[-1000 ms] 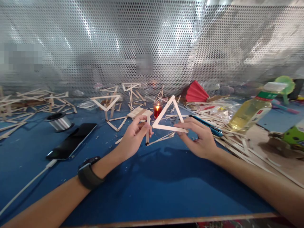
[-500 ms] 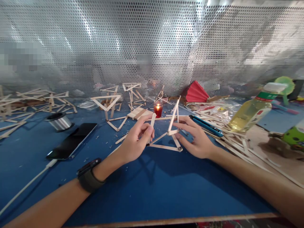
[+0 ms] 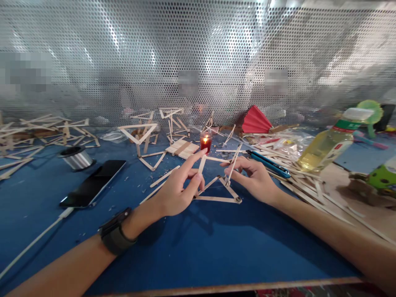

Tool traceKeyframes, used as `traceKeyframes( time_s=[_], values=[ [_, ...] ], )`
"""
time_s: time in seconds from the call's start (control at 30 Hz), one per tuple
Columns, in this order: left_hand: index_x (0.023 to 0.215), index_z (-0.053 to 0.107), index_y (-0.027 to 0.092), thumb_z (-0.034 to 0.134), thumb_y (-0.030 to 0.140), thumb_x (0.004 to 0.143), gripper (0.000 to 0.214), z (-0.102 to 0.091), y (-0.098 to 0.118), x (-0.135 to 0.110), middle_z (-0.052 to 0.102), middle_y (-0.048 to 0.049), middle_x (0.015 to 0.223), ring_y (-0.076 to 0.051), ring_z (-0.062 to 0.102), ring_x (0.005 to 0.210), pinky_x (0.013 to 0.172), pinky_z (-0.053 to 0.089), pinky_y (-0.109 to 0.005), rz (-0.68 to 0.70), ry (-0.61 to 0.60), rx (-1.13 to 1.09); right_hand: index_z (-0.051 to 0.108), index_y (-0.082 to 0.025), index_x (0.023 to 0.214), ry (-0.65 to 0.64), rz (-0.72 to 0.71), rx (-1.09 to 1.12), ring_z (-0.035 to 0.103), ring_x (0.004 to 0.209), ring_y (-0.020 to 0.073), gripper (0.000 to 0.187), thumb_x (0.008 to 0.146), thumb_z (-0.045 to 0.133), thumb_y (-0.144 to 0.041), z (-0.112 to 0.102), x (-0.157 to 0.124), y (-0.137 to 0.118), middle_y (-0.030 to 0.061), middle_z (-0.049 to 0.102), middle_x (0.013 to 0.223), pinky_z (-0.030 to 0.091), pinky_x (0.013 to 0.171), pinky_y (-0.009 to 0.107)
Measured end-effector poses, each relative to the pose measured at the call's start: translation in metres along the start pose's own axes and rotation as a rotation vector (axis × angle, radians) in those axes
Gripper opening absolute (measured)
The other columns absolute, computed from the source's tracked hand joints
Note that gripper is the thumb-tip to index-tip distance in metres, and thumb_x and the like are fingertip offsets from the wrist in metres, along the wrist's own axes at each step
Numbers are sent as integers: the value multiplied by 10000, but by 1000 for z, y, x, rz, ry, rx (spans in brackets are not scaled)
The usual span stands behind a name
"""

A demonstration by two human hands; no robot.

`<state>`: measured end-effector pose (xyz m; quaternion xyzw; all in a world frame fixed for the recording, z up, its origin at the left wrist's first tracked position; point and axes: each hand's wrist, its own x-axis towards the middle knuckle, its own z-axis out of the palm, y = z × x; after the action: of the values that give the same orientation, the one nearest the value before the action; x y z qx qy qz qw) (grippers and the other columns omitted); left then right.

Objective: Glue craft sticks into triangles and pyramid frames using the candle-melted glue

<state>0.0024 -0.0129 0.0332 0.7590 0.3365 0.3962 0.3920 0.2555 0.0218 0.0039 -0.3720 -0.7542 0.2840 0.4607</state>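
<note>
A triangle of wooden craft sticks [image 3: 216, 198] lies flat on the blue table [image 3: 198, 247]. My left hand [image 3: 177, 187], with a dark watch on its wrist, pinches one upright stick [image 3: 201, 167] at the triangle's left corner, its forefinger stretched out. My right hand [image 3: 255, 179] pinches a second stick [image 3: 232, 164] that leans up from the triangle's far corner. A lit red candle [image 3: 206, 142] stands just behind the hands.
A black phone [image 3: 93, 183] with a white cable and a metal spool [image 3: 76, 159] lie to the left. Stick frames [image 3: 139, 132] stand at the back by the perforated metal screen. To the right are a blue cutter [image 3: 267, 163], loose sticks, an oil bottle [image 3: 328, 142] and a red fan [image 3: 255, 119].
The stick triangle, held up on edge a second ago, now lies flat on the table. Both hands have come lower and each holds a stick rising from it.
</note>
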Motion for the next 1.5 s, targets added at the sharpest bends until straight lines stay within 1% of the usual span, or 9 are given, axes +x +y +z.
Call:
traceKeyframes(
  time_s=[0.17,0.33,0.5,0.67,0.87,1.0,1.17,1.37,1.5],
  values=[
    [1400,496,255,497,351,1042,371,1,-5,0,620,1,734,-139,556,536,566,450,-293,16,40,62,529,-229,905,38,69,153,683,909,196,276,903,748,-397,4,0,6,38,707,970,537,776,343],
    [1151,534,250,540,361,1026,167,2,-10,0,581,23,693,-146,572,569,602,453,-296,49,204,115,453,-250,1009,42,50,203,673,915,182,287,942,693,-393,5,0,10,21,655,985,519,720,312],
    [1204,525,235,517,348,1028,210,-1,-10,3,551,38,641,-134,494,488,587,426,-317,22,249,177,449,-269,1108,67,-19,116,580,734,133,247,980,641,-356,4,0,6,-32,595,839,474,629,274],
    [1231,583,227,626,356,964,300,-2,-8,6,494,49,566,-151,453,493,553,347,-298,2,250,134,530,-256,1123,62,0,123,532,568,113,232,981,646,-399,1,-1,-4,-51,574,707,421,490,243],
    [1295,593,225,660,355,952,372,3,-11,7,602,4,691,-198,556,638,632,392,-307,-16,192,130,598,-247,1042,72,70,271,454,440,86,233,942,703,-429,3,0,-8,-74,561,599,372,417,227],
    [1265,614,225,683,352,933,362,9,-16,7,680,-53,943,-234,630,835,780,484,-353,-49,135,111,636,-242,1078,94,105,334,426,455,83,251,942,701,-443,2,1,-8,-63,584,619,366,423,227],
    [1222,639,233,678,364,936,318,13,-20,6,629,-71,1041,-246,597,910,836,498,-385,21,118,307,661,-247,1184,59,97,363,478,532,96,295,946,690,-418,0,1,-10,-30,639,710,375,451,230],
    [1428,512,241,519,356,1029,416,14,-21,5,642,-124,1232,-291,616,1084,955,487,-430,10,63,275,629,-259,1310,-14,79,429,582,633,112,390,936,694,-350,0,0,-10,-4,661,854,514,551,252],
    [1501,428,237,467,318,1046,464,10,-18,6,667,-122,1226,-290,640,1118,972,487,-419,-40,38,209,592,-297,1385,-56,79,483,650,730,131,443,951,676,-323,0,-1,-9,20,696,1006,592,649,286]
  ],
)
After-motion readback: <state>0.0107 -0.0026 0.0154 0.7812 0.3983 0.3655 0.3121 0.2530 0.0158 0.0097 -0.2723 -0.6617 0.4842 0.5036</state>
